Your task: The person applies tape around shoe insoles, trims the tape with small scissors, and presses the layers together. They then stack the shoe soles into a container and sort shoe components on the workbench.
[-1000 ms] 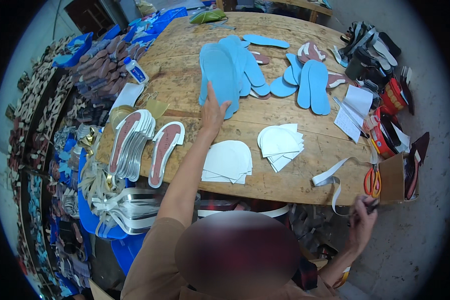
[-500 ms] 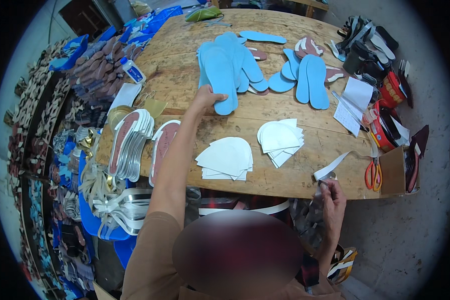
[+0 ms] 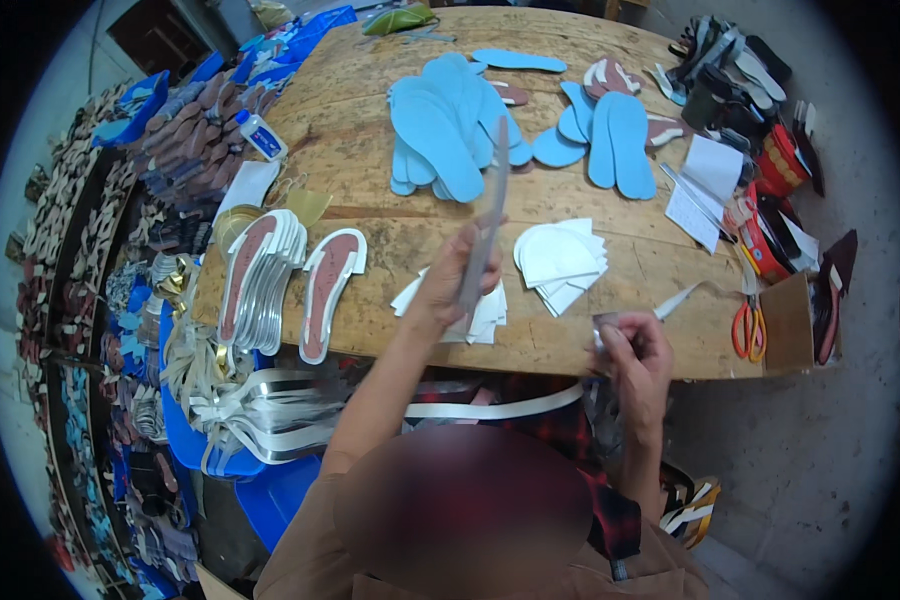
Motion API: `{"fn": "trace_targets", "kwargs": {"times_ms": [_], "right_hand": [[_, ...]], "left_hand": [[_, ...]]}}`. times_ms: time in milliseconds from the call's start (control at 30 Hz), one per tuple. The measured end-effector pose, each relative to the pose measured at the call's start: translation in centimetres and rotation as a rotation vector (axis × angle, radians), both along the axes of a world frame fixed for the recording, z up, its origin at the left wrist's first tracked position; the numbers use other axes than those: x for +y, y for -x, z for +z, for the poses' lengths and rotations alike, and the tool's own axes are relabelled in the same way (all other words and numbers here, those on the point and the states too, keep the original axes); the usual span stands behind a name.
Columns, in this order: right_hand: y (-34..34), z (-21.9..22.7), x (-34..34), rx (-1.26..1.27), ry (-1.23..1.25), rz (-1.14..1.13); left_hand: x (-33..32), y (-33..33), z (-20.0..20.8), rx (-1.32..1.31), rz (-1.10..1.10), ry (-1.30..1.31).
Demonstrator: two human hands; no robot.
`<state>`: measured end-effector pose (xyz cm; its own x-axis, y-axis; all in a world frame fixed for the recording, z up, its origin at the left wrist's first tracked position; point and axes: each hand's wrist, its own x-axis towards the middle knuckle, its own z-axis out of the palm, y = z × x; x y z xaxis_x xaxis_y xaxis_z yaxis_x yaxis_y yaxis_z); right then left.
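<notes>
My left hand [image 3: 450, 275] is closed around an insole [image 3: 490, 215], turned edge-on and blurred, held upright above the table. Just under that hand lies a fan of white rounded pieces [image 3: 485, 325], partly covered. My right hand [image 3: 638, 350] is closed near the table's front edge, with a small shiny grey piece [image 3: 604, 326] pinched in its fingers; its kind I cannot make out. A white strip [image 3: 680, 298] runs from behind this hand toward orange-handled scissors [image 3: 748, 330]. Beyond my left hand lies a pile of light blue insoles [image 3: 435, 130].
More white rounded pieces [image 3: 560, 262] lie between the hands. White-rimmed brown insoles [image 3: 260, 280] stand stacked at left, with a single one [image 3: 332, 290] alongside. A glue bottle [image 3: 260, 137], an open notebook [image 3: 705, 190] and a cardboard box [image 3: 788, 328] edge the wooden table [image 3: 340, 120].
My left hand has lifted an insole off the blue pile and brought it nearer, turning it edge-on. My right hand has shifted slightly left and up.
</notes>
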<state>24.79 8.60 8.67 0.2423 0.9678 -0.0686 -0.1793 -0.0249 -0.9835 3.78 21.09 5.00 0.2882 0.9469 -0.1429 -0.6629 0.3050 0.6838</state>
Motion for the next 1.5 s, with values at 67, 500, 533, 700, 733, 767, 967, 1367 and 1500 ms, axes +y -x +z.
{"fn": "trace_targets", "kwargs": {"times_ms": [67,500,533,700,733,767,967,1367,1500], "right_hand": [[1.3,0.9,0.6,0.164,0.060,0.095],[5.7,-1.3,-0.6,0.557,0.062,0.071],[5.8,-1.5,-0.7,0.560,0.063,0.071],[5.8,-1.7,-0.6,0.523,0.102,0.043],[5.8,-1.9,-0.5,0.524,0.103,0.043],[5.7,-2.1,-0.3,0.514,0.105,0.034],[5.5,-3.0,0.5,0.297,0.121,-0.027],[-3.0,-3.3,3.1,-0.465,-0.304,-0.015],[-1.0,-3.7,1.5,-0.322,-0.081,0.229]], "left_hand": [[-2.4,-0.8,-1.8,-0.277,-0.340,-0.083],[-11.1,-5.8,-5.3,-0.046,-0.118,-0.093],[-11.1,-5.8,-5.7,0.008,-0.084,-0.085],[-11.6,-6.1,-6.6,-0.064,0.001,0.004],[-11.5,-6.1,-6.6,-0.078,0.016,0.019],[-11.5,-6.1,-6.5,-0.079,0.015,0.023],[-11.1,-6.0,-6.6,-0.019,0.080,0.019],[-6.7,-2.7,0.5,0.912,-0.072,-0.394],[-5.8,-2.3,5.3,1.367,-0.180,-1.612]]}}
